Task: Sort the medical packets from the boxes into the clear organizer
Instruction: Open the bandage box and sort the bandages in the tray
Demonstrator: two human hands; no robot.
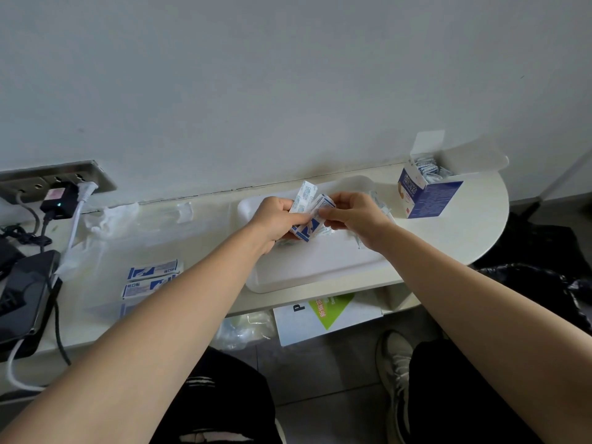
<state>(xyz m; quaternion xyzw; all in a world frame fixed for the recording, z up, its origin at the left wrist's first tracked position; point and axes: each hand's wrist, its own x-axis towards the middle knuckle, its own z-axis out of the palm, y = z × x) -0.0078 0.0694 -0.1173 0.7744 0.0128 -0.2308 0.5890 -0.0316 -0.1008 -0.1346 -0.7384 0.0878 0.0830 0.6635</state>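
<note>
Bandage packets, held over the white tray and pinched in the grips of left hand and right hand, apparently so that one may be drawn off; clear organizer left of the tray.

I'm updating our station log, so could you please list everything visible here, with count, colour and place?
held packets: a few, white and blue, above the tray
tray: one, white, table centre
open box: one, blue and white, far right of the table, packets inside
clear organizer: one, transparent, left of the tray
sorted packets: at least two, white and blue, in the organizer
table: one, white, against the wall
adapter: one, black, at the wall sockets, far left
device: one, black, table's left edge
carton: one, white and green, under the table
left hand: pinches the held packets
right hand: pinches the held packets
</note>
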